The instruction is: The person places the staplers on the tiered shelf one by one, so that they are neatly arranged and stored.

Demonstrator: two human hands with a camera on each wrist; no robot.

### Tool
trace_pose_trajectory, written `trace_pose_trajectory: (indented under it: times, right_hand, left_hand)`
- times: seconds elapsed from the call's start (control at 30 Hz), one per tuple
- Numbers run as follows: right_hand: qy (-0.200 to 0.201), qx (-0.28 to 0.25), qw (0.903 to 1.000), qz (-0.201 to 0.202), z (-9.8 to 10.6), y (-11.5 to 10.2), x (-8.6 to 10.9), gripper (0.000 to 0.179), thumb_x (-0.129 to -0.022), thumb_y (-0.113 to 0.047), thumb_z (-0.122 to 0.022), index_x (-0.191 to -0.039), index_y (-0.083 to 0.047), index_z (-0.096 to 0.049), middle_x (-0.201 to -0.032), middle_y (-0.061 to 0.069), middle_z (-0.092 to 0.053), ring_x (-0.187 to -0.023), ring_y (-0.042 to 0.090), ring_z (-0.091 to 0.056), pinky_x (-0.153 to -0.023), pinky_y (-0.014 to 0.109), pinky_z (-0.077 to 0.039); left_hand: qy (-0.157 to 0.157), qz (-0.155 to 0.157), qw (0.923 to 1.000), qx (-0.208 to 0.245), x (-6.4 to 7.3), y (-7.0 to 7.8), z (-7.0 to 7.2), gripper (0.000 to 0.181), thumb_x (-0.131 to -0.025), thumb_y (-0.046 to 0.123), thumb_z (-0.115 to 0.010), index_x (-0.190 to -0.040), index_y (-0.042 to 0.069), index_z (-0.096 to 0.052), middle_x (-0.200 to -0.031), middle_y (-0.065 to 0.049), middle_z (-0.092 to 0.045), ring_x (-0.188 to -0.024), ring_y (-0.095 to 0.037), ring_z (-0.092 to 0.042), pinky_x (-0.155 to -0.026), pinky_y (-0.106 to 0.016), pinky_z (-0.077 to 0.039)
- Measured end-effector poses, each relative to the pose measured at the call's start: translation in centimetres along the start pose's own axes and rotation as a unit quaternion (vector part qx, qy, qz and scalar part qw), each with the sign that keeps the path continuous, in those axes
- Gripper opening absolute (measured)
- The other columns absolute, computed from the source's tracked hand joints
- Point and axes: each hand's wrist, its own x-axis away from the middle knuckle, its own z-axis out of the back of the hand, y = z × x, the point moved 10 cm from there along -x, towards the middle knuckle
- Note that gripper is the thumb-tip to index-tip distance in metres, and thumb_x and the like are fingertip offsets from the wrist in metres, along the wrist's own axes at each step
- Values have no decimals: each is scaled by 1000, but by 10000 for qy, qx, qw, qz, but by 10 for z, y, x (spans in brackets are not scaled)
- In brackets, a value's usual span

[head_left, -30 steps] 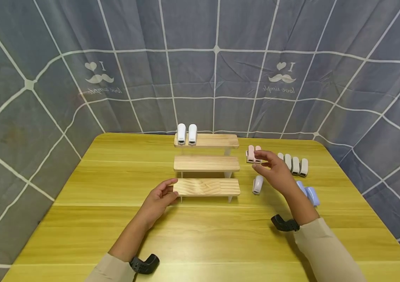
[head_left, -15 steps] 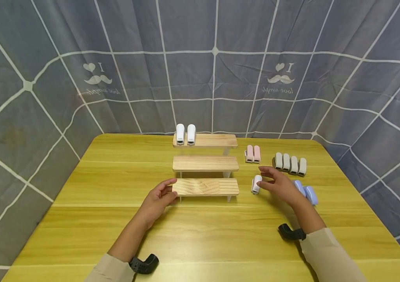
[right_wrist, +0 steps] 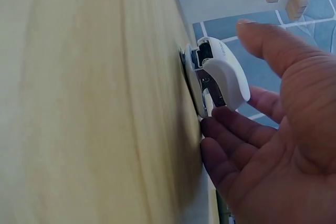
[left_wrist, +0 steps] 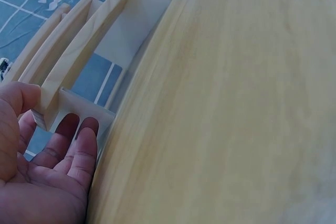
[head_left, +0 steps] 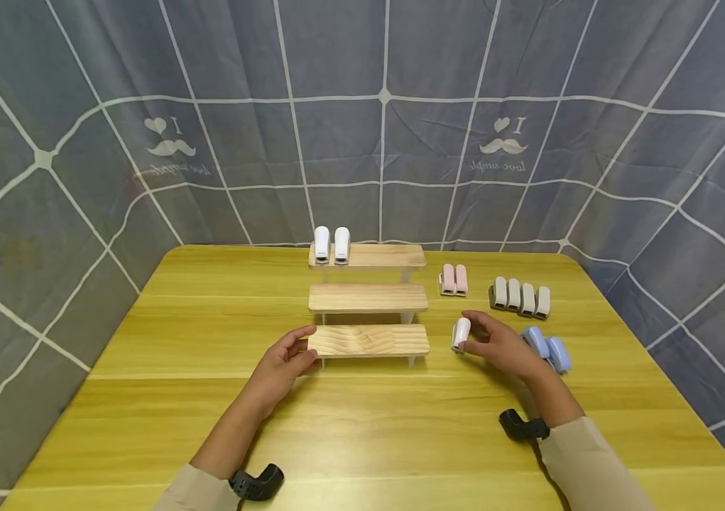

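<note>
A three-tier display shelf (head_left: 368,341) with wooden boards on pale supports stands mid-table. My left hand (head_left: 279,369) pinches the left end of its lowest board; in the left wrist view the thumb lies on the board and other fingers reach below, beside the support. Right of the shelf, a white mini stapler (head_left: 461,333) sits on the table. Around it is my right hand (head_left: 499,348), thumb and fingers spread on either side. In the right wrist view the fingers are right at the stapler (right_wrist: 226,74), and the thumb extends past it.
Two white staplers (head_left: 331,245) stand on the left of the top board. Right of the shelf are two pink staplers (head_left: 454,279), a row of several grey staplers (head_left: 520,297) and two blue ones (head_left: 547,349). A grey checked curtain (head_left: 349,142) hangs behind the table.
My right hand has moved from beside the pink staplers down to the white stapler, its fingers coming around it. The left hand stays on the lowest board.
</note>
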Motion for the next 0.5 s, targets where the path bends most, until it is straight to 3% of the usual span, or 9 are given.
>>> trace_pose_trajectory:
  times: [0.27, 0.5]
  right_hand:
    - [-50, 274, 9994, -185, -4, 9, -1, 83, -92, -24, -74, -154, 2, -26, -154, 29, -29, -140, 45, -30, -111, 59, -31]
    - [-43, 480, 9988, -64, -6, 5, 1, 83, -91, -22, -75, -154, 2, -26, -155, 28, -28, -141, 45, -28, -112, 58, -29]
  left_hand:
    - [-27, 20, 10000, 19, 0, 0, 0, 49, -100, 8, -58, -147, 9, -45, -129, -19, -52, -111, -26, -56, -97, -39, -52]
    - [-13, 3, 10000, 33, 0, -1, 1, 49, -100, 8, -59, -147, 9, -46, -126, -18, -53, -108, -25, -58, -96, -36, -53]
